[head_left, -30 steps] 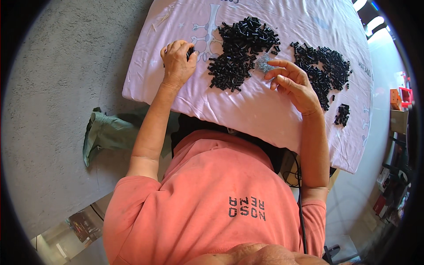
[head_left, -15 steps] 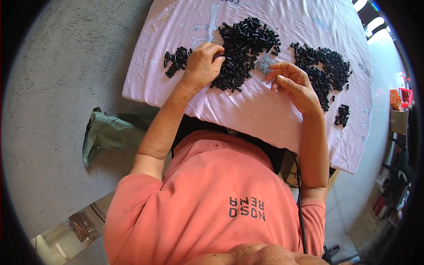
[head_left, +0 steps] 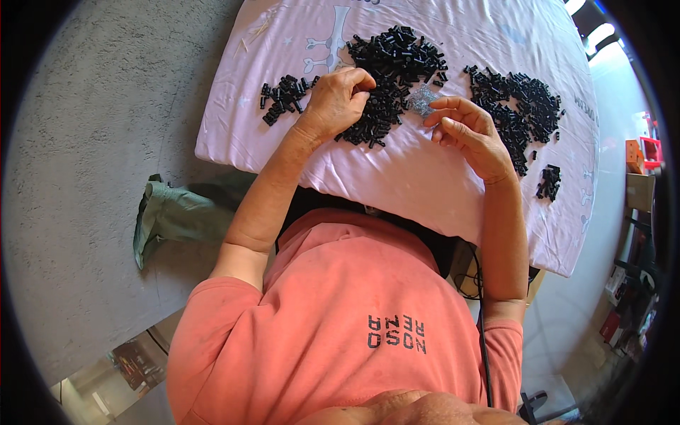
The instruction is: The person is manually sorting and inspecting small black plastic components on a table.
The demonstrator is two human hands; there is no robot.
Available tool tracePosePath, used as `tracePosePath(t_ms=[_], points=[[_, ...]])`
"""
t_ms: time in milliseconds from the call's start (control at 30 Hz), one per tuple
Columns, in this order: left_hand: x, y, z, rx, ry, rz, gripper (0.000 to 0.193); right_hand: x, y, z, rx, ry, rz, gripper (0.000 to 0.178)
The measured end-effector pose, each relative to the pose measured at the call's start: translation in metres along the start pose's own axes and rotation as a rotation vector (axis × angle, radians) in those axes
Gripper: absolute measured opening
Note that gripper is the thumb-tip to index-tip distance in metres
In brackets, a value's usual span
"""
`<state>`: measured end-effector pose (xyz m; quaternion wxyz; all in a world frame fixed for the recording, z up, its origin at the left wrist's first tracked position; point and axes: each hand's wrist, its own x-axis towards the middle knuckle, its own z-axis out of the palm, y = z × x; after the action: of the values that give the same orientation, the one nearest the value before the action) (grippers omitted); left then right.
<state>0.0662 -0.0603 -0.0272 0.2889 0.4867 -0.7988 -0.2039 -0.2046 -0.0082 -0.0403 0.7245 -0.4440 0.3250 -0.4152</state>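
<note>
My left hand (head_left: 337,101) is closed at the left side of a large heap of small black tubular plastic pieces (head_left: 397,57), thumb and index together. Its back hides what the fingertips hold, if anything. My right hand (head_left: 471,134) hovers over the cloth, fingers loosely curved and apart, with no held thing showing. Its fingertips are right beside a little mound of tiny silvery metal parts (head_left: 421,101). Left of my left hand lies a smaller group of the black pieces (head_left: 282,98).
Another wide heap of black pieces (head_left: 528,106) spreads right of my right hand, with a small cluster (head_left: 549,183) below it. Pale thin sticks (head_left: 253,34) lie at the far left of the pink cloth-covered table (head_left: 397,184). Green fabric (head_left: 180,212) hangs left of the table.
My left hand has shifted slightly to the right, its fingers now further over the edge of the large black heap. My right hand stays almost where it was.
</note>
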Motion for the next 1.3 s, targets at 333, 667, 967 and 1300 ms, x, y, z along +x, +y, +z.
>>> tracePosePath(t_ms=[333,667,967,1300], points=[[-0.001,0.002,0.003,0.006,-0.008,0.035,0.011,0.001,0.001,-0.001,-0.011,0.005,-0.01,0.036],[0.005,0.015,0.009,0.255,-0.075,-0.01,0.011,0.001,0.003,-0.003,-0.015,0.023,-0.014,0.038],[0.003,0.004,0.004,0.229,-0.077,0.06,0.01,0.001,0.0,0.0,-0.01,0.032,-0.025,0.029],[0.0,0.014,0.003,0.208,-0.089,0.02,0.012,0.001,-0.001,0.0,-0.013,0.045,-0.025,0.028]])
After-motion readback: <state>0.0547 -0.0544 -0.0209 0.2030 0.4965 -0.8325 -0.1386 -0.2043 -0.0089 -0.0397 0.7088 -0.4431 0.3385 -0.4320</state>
